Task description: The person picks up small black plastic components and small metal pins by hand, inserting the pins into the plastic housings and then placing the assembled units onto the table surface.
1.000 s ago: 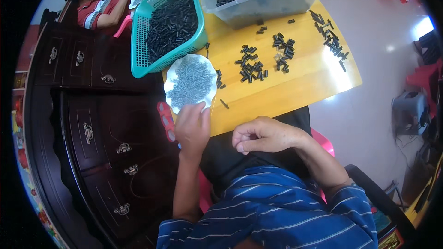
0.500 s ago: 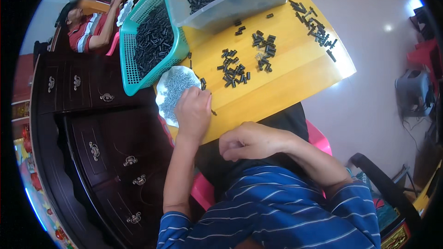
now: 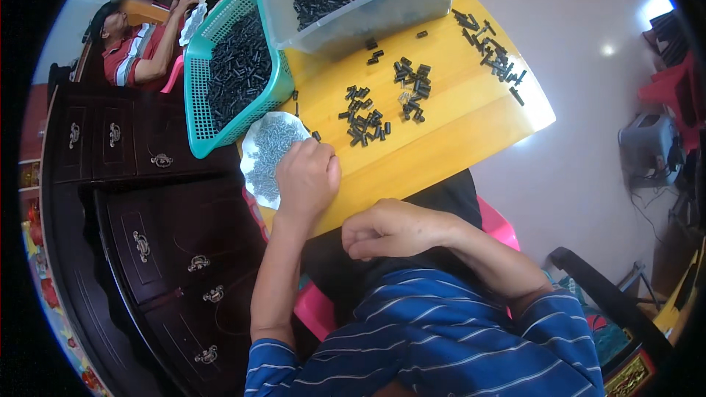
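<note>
My left hand [image 3: 305, 180] is closed, knuckles up, beside and partly over a white scalloped plate [image 3: 252, 148] full of small silvery pieces [image 3: 276, 143]. Its fingertips are hidden beneath it, so whatever it may hold cannot be seen. At the near edge of the table, my right hand [image 3: 390, 228] is curled above my lap with its fingers folded in. What it may hold is hidden too. Loose short black tubes [image 3: 364, 132] lie in a cluster beyond my hands, with another cluster of black tubes [image 3: 413, 88] just to the right of it.
A green basket [image 3: 283, 77] and a clear plastic bin [image 3: 368, 11], both full of black pieces, stand at the far side of the yellow table [image 3: 434, 143]. More dark pieces [image 3: 493, 51] lie far right. Dark drawers [image 3: 176, 220] flank the left; another person [image 3: 143, 51] sits beyond.
The whole view has shifted slightly. A small dark piece that showed beside my left hand is out of sight now. My right hand stays curled at the table edge.
</note>
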`<move>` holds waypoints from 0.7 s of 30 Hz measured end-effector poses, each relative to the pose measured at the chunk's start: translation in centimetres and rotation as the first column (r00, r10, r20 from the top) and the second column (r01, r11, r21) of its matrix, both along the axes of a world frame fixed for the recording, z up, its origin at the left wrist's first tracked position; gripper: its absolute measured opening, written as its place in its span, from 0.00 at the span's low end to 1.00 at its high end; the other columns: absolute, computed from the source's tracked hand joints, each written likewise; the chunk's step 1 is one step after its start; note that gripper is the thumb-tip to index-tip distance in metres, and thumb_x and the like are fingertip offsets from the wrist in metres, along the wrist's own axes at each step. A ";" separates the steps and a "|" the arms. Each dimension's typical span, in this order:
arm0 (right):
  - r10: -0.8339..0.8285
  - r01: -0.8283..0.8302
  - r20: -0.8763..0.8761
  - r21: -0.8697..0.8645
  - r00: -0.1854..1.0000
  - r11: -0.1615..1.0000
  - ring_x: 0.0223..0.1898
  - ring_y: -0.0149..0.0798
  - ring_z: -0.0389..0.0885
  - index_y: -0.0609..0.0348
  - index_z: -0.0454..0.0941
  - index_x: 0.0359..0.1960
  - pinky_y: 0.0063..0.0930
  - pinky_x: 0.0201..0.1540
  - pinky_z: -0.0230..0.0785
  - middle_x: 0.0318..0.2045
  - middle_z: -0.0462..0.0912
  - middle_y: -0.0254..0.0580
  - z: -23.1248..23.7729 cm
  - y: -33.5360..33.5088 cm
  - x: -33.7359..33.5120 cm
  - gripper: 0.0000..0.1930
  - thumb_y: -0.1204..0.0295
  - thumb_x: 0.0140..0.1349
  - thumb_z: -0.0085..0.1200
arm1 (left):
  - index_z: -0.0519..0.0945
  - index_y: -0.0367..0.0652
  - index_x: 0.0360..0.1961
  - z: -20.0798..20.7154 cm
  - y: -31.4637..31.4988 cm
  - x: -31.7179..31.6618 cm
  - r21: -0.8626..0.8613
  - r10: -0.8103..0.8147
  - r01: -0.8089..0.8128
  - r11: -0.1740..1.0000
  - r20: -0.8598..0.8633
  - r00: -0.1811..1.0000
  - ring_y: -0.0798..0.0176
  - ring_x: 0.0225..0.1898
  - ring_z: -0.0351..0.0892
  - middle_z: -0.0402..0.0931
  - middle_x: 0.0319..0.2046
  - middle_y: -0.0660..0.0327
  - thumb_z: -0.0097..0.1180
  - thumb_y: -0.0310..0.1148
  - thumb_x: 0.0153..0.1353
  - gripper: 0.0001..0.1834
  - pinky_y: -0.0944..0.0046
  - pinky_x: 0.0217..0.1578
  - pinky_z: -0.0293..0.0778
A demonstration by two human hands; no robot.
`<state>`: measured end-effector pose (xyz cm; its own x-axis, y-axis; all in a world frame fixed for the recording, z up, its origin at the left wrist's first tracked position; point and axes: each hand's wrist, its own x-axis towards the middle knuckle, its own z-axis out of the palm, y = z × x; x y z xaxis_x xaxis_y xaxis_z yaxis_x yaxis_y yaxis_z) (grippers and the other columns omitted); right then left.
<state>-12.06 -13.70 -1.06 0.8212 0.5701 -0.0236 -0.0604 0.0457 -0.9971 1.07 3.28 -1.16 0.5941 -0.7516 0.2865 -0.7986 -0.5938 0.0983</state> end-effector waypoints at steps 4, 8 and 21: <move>-0.047 0.048 -0.013 0.049 0.999 0.998 0.30 0.30 0.84 0.58 0.82 0.40 0.26 0.36 0.73 0.28 0.86 0.35 -1.3 0.1 0.0 0.08 0.68 0.67 0.58 | 0.80 0.41 0.30 1.0 0.4 -1.6 -0.169 0.009 -0.031 0.985 -0.130 0.992 0.54 0.28 0.77 0.75 0.25 0.58 0.64 0.21 0.49 0.07 0.55 0.31 0.74; -0.186 0.234 -0.193 0.260 0.963 0.937 0.34 0.25 0.81 0.60 0.81 0.43 0.23 0.39 0.74 0.32 0.84 0.31 -1.1 -0.3 0.3 0.07 0.69 0.72 0.55 | 0.80 0.41 0.32 1.7 2.4 -4.4 -0.360 0.023 -0.168 0.918 -0.375 0.927 0.53 0.29 0.81 0.78 0.26 0.56 0.63 0.22 0.53 0.06 0.56 0.31 0.75; -0.846 0.921 0.377 -0.250 0.377 0.299 0.29 0.26 0.80 0.61 0.82 0.42 0.23 0.34 0.73 0.32 0.85 0.35 -1.6 -6.4 1.0 0.06 0.73 0.68 0.60 | 0.84 0.34 0.38 -2.9 7.9 -10.3 -0.506 -0.016 -0.396 0.766 -0.631 0.776 0.69 0.29 0.83 0.84 0.29 0.59 0.61 0.18 0.59 0.06 0.68 0.34 0.78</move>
<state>-11.11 -20.09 -2.67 0.8325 -0.5345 0.1456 -0.0792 -0.3750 -0.9236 -9.25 11.22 -4.03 0.8995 -0.4008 0.1741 -0.3357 -0.3788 0.8624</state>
